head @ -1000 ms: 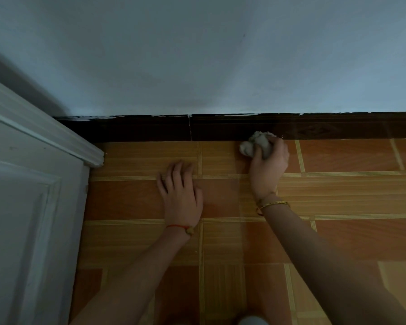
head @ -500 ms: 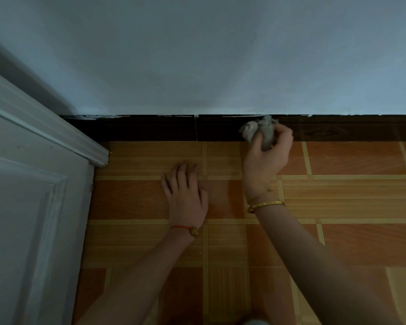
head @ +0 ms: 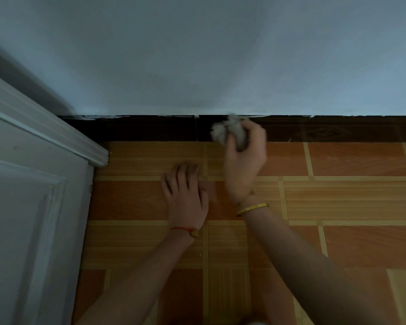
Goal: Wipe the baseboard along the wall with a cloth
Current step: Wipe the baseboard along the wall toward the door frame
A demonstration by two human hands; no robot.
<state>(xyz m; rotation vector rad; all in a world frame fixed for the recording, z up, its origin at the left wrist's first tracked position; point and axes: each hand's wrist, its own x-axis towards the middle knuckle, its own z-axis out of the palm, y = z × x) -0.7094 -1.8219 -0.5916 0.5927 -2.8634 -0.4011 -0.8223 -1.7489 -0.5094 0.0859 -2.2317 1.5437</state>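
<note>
Crumpled grey cloth (head: 230,131) against dark baseboard (head: 138,129)

Floor (head: 338,202): orange-brown tiles with pale striped bands crossing between them, running up to the dark baseboard (head: 136,129) at the foot of my wall.
On it: my left hand (head: 185,198), palm down, fingers spread flat toward the baseboard.
Left edge: a white panelled door (head: 33,207) meets the tiles.
</note>
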